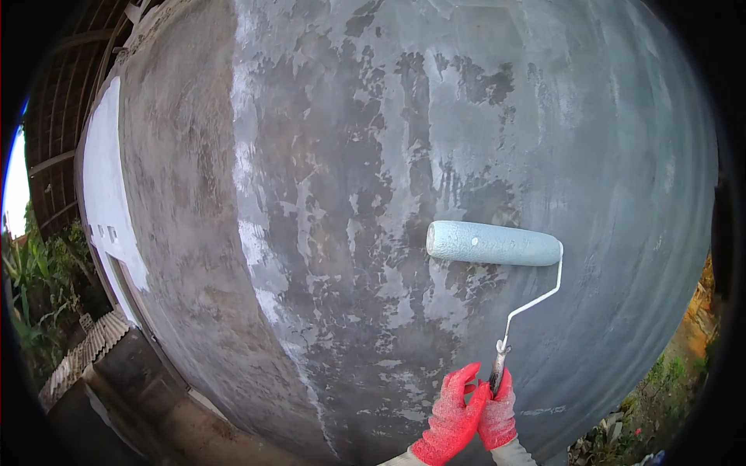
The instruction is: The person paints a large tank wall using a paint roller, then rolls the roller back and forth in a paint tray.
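Observation:
A paint roller (pixel 497 244) with a pale blue-grey, paint-coated sleeve is held up at the wall, right of the picture's middle. From the sleeve's right end, a bent white wire frame (pixel 535 300) runs down to a paint-smeared handle (pixel 498 365). Both hands wear red gloves dusted with pale paint. Wrapped round the lower handle is my right hand (pixel 500 412). My left hand (pixel 452 415) is closed against the handle from the left, its fingers curled and its thumb side covering the handle's lower end. The grey wall (pixel 342 233) shows wet, patchy paint, smoother and more even toward the right.
A whitish vertical streak (pixel 247 155) divides the painted part from bare, rough plaster (pixel 179 171) on the left. Beyond stand a white wall section (pixel 109 179), a corrugated sheet (pixel 85 349) and green plants (pixel 47 279). Grass and rubble (pixel 649 404) lie at the lower right.

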The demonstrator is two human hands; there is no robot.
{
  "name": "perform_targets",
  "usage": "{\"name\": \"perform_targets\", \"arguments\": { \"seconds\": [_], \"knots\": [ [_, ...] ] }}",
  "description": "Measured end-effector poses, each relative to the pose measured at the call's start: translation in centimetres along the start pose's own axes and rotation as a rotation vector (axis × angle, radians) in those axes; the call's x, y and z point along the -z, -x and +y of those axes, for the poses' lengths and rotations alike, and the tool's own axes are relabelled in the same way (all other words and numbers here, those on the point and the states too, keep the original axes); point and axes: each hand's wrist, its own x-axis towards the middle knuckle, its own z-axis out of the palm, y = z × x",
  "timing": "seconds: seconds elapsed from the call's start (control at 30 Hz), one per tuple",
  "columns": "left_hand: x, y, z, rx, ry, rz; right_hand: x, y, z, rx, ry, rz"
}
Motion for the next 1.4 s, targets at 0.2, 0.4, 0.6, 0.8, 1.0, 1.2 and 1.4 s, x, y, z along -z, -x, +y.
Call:
{"name": "perform_targets", "arguments": {
  "seconds": [0.2, 0.4, 0.6, 0.8, 1.0, 1.2, 1.4],
  "knots": [
    [3.1, 3.3, -7.1, 0.413, 0.128, 0.065, 1.5, 9.2, 5.2, -0.319, 0.127, -0.214],
    [5.8, 8.2, -11.2, 0.863, 0.469, 0.246, 3.1, 16.4, 11.8, -0.321, 0.443, -0.5],
    [7.5, 14.2, -19.1, 0.964, 0.512, 0.582, -0.5, 16.5, 9.5, -0.676, 0.982, -0.805],
    [8.0, 20.3, -26.1, 1.184, 0.554, 0.65, -2.4, 17.0, 10.5, -1.156, 0.961, -0.975],
    [8.6, 24.5, -30.1, 1.364, 0.237, 0.428, 3.8, 20.5, 18.2, -0.365, 0.736, -1.519],
    [9.5, 29.9, -36.5, 1.327, -0.196, 0.496, 2.8, 21.1, 21.1, -1.457, 0.869, -1.011],
    [9.4, 35.2, -42.4, 1.51, -0.028, 0.685, 10.0, 22.0, 26.8, -0.313, 0.663, -1.357]
  ]
}}
